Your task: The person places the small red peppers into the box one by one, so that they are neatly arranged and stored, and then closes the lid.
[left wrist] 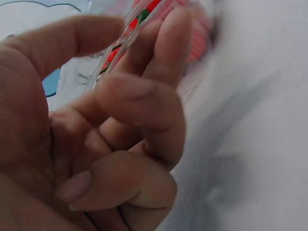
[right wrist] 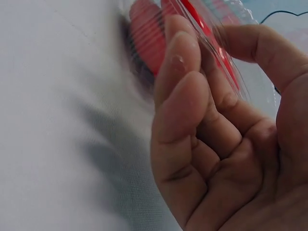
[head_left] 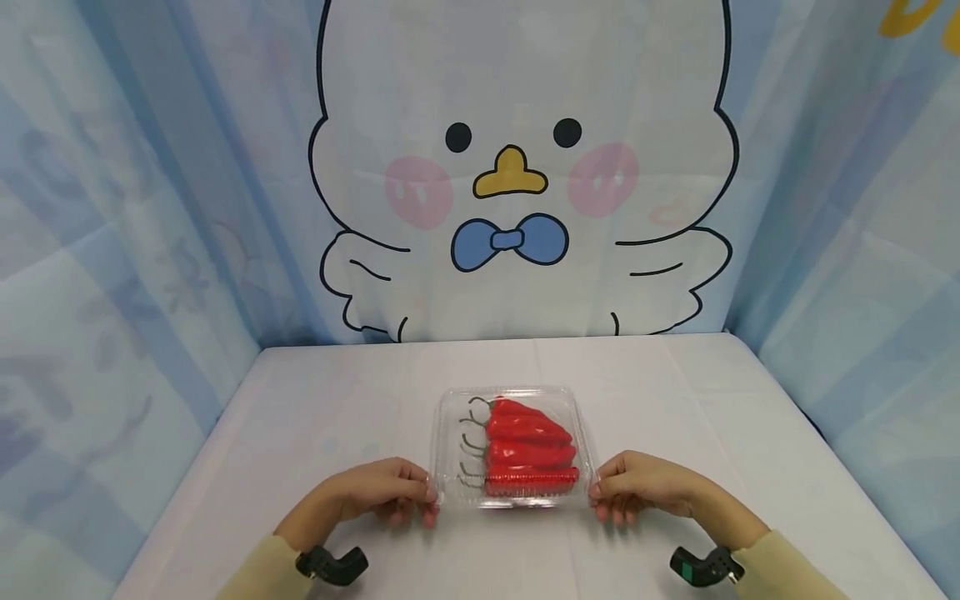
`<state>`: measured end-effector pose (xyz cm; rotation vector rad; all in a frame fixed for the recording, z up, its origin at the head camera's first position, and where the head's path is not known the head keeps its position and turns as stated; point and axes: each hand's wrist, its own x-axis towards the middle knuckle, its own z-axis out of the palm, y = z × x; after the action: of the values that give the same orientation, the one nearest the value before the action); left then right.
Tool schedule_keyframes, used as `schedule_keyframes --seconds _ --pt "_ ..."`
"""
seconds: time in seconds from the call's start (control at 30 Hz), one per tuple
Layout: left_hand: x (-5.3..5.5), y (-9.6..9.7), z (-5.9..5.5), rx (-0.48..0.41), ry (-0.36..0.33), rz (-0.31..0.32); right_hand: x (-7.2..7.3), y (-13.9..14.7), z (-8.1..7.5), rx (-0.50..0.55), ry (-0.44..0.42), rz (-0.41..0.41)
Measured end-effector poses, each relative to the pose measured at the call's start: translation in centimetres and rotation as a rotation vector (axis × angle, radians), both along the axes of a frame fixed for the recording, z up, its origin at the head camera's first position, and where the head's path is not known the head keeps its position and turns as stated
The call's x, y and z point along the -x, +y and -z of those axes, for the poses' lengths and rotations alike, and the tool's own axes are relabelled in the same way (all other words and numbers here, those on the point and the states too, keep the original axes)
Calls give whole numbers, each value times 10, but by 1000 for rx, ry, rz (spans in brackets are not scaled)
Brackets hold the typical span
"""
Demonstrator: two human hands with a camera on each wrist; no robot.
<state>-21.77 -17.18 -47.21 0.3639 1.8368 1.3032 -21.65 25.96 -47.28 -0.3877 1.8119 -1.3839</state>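
Observation:
A clear plastic clamshell box [head_left: 447,433] sits at the middle of the table, its lid closed. Inside lie several red peppers [head_left: 531,452], stacked in a row with their thin green stems toward the left. My left hand [head_left: 378,490] pinches the box's front left corner between thumb and fingers, the lower fingers curled beneath. On the opposite side, my right hand [head_left: 647,486] pinches the front right corner the same way. Both wrist views show the box's clear edge between thumb and fingertips, with red peppers [right wrist: 148,36] visible through the plastic.
A white cloth covers the table [head_left: 337,392]. Behind it hangs a curtain [head_left: 517,300] printed with a cartoon bird in a blue bow tie, and pale blue curtains [head_left: 112,333] close off both sides. Dark wrist devices [head_left: 330,567] are strapped near both sleeves.

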Motion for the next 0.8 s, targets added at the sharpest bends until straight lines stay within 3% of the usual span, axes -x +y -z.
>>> schedule_keyframes --seconds 0.4,0.63,0.8 --pt "16 20 6 20 160 -369 24 -7 4 13 34 242" --pt "23 28 8 45 208 -489 36 -14 6 -12 64 356" --pt "27 31 6 57 209 -520 39 -16 8 3 56 394"
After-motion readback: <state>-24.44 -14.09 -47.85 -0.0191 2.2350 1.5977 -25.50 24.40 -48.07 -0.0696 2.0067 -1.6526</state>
